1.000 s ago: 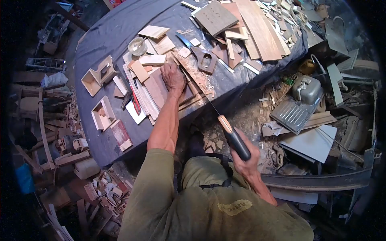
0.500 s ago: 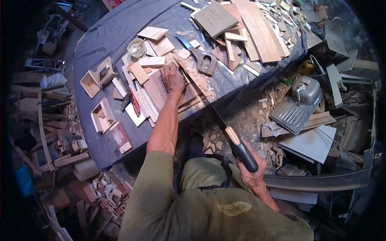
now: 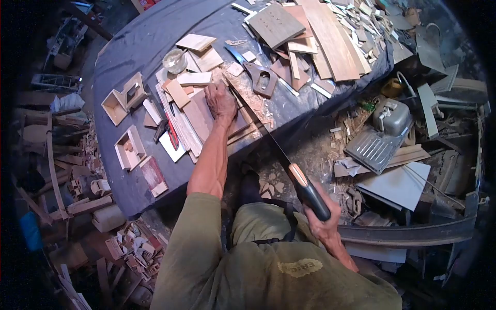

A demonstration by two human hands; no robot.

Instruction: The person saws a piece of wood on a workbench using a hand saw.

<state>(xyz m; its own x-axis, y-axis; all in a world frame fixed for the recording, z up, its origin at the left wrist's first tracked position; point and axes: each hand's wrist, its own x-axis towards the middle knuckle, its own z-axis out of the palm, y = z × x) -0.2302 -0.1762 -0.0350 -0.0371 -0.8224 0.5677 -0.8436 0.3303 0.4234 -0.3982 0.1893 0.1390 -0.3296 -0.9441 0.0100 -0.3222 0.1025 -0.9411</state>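
My right hand (image 3: 326, 214) is closed round the black handle of a handsaw (image 3: 308, 196). The saw's thin dark blade slants up and left, over the table edge, to the wood beside my left hand. With its fingers curled, my left hand (image 3: 221, 101) presses down on a brown wooden board (image 3: 198, 114) and grips it near the blade; its fingertips are partly hidden. Sawdust and shavings (image 3: 253, 98) lie along the blade's right side. A second handsaw (image 3: 261, 80), with a wooden handle and blue blade, lies beyond them.
Small wooden boxes (image 3: 129, 148), a red tool (image 3: 172, 135) and a glass jar (image 3: 174, 61) are on the dark-covered table (image 3: 150, 41). Planks (image 3: 323, 36) and offcuts are piled at the far right. A metal sink (image 3: 380, 134) and scrap wood lie on the floor to the right.
The view has shifted very slightly. Both hands and the handsaw keep almost the same places.
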